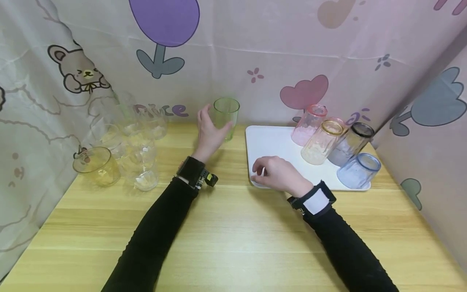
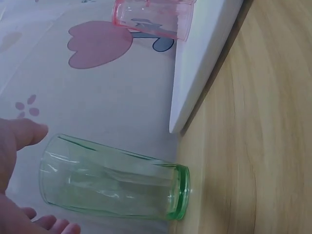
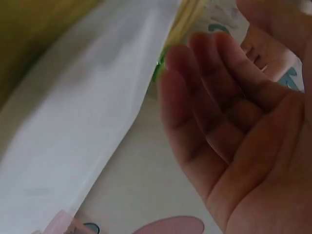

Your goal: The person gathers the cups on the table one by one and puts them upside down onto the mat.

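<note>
Pink glass (image 2: 152, 18) beyond green glass (image 2: 112, 183).

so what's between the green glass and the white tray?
Nothing: only bare wooden table separates the green glass from the white tray. The head view shows it, and the left wrist view confirms the gap.

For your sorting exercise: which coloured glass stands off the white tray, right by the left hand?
The green glass, upright beside the left hand; the pink, peach, grey and blue glasses sit on the tray.
</note>
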`<state>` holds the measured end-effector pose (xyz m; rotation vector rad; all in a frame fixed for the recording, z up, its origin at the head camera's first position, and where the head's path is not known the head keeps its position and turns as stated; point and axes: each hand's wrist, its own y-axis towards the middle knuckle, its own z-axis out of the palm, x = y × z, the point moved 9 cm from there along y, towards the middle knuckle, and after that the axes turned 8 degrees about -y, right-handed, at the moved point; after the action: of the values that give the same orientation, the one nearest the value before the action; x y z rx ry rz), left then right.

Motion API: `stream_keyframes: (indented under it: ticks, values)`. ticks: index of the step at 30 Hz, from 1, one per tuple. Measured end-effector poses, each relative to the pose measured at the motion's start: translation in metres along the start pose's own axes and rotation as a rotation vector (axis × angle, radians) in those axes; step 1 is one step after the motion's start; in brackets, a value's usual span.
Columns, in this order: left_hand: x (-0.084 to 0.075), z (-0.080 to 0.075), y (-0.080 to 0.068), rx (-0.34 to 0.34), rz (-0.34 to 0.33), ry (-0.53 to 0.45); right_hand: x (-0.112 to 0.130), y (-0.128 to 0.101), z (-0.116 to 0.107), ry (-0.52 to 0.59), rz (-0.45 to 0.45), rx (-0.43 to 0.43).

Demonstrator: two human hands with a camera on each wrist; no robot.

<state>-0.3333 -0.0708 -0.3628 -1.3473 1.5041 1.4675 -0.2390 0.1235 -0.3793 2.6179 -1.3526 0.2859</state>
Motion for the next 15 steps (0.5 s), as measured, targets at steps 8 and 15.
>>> stream_keyframes:
  ticks: [8,15]
  values:
    - [0.024,0.009,0.010,0.056,-0.175,0.005,0.008,0.001,0.022,-0.013,-0.026,0.106]
    - [0.040,0.016,0.020,0.060,-0.225,0.020,0.008,0.003,0.025,-0.023,-0.076,0.053]
